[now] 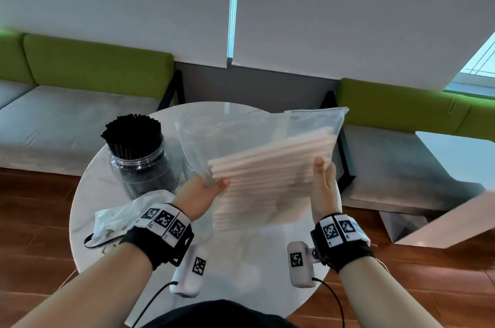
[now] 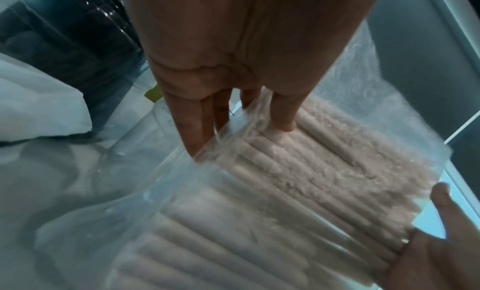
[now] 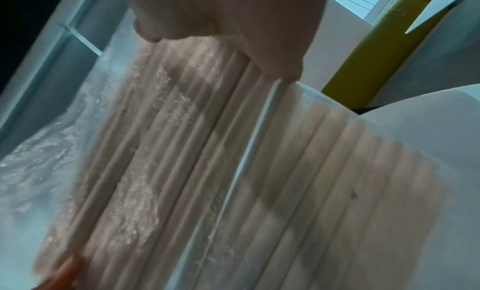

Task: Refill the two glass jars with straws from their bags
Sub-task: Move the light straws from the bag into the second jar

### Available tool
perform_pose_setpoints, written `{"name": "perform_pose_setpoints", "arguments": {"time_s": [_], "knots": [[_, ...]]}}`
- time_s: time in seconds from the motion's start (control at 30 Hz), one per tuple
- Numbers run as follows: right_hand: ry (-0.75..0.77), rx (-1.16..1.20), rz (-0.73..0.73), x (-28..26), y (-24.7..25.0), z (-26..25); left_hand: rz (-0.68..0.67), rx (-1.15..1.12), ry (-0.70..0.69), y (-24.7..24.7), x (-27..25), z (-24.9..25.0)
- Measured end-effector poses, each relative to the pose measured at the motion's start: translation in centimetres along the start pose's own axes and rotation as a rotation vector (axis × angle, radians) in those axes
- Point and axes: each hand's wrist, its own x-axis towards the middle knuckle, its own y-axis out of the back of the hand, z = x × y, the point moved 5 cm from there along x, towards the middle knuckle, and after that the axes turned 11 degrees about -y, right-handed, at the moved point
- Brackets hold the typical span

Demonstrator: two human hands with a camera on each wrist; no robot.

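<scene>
At far left on the bench [image 1: 88,193] I saw the jar [image 1: 139,161] packed with black straws. My left hand [image 1: 199,200] pinched the clear bag [image 1: 257,140] of pale straws [image 1: 267,174], held above the bench; my right hand's [image 1: 322,188] grip clasped its other edge.

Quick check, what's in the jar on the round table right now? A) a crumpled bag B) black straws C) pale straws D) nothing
B: the clear jar on the round white table is packed with black straws, while the pale straws are in the clear plastic bag.
</scene>
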Motion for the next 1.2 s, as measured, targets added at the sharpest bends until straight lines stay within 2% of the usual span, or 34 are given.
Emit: {"name": "perform_pose_setpoints", "arguments": {"time_s": [0.1,0.23,0.3,0.53,0.7,0.9,1.0,1.2], "knots": [[0.043,0.020,0.037,0.1,0.3,-0.5,-0.040,-0.107,0.042,0.1,0.1,0.0],[-0.068,-0.052,-0.025,0.4,-0.6,0.9,-0.155,-0.053,0.148,-0.7,-0.2,-0.4],[-0.111,-0.078,-0.037,0.2,-1.0,1.4,-0.147,-0.032,0.152,-1.0,0.1,-0.6],[0.013,0.009,-0.021,-0.3,-0.5,-0.2,-0.108,-0.158,0.123,-0.2,-0.3,-0.1],[-0.026,-0.060,-0.018,-0.4,-1.0,0.2,-0.094,-0.150,0.078,-0.2,-0.5,0.6],[-0.011,-0.092,0.029,-0.1,-0.8,0.2,-0.088,-0.147,0.120,0.1,-0.4,0.4],[-0.041,-0.034,-0.006,0.1,-1.7,0.8,-0.066,-0.128,0.130,0.4,-0.4,0.3],[0.039,-0.042,0.058,0.5,-1.0,1.2,-0.026,-0.222,0.091,0.9,-0.7,0.3]]}}
